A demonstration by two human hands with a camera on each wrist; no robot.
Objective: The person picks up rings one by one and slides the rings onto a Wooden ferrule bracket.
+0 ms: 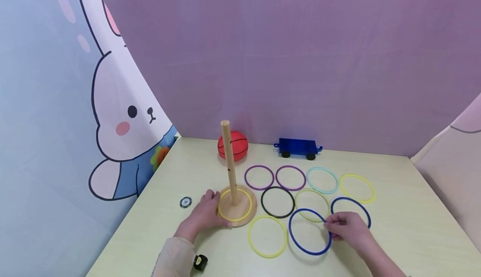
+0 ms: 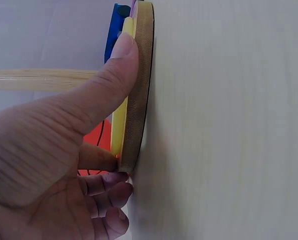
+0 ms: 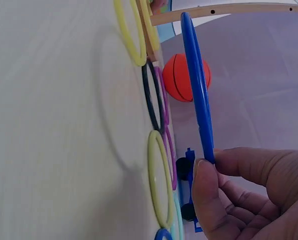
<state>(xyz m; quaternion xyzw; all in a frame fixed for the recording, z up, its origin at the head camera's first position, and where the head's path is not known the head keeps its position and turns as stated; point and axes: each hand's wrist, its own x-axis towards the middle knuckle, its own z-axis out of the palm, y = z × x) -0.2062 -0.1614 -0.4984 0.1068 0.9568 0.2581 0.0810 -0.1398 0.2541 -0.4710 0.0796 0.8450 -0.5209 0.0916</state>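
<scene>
My left hand [image 1: 206, 212] grips the round base [image 1: 244, 205] of a wooden ring-toss stand at its left edge, thumb on the near side in the left wrist view [image 2: 104, 90]. Its post [image 1: 230, 160] stands upright, and a yellow ring [image 1: 251, 205] lies around the post's foot. Between thumb and fingers, my right hand [image 1: 349, 229] pinches a blue ring [image 1: 290, 229] at its right side. The right wrist view shows this blue ring [image 3: 197, 90] raised off the table, its shadow below.
Several loose rings lie right of the stand, among them a black ring [image 1: 278, 217], a yellow ring [image 1: 267, 256] and another blue ring [image 1: 349, 198]. A red ball [image 1: 241, 146] and blue wagon [image 1: 298, 146] stand behind. A chip [image 1: 186, 202] and small black object [image 1: 201, 263] lie left.
</scene>
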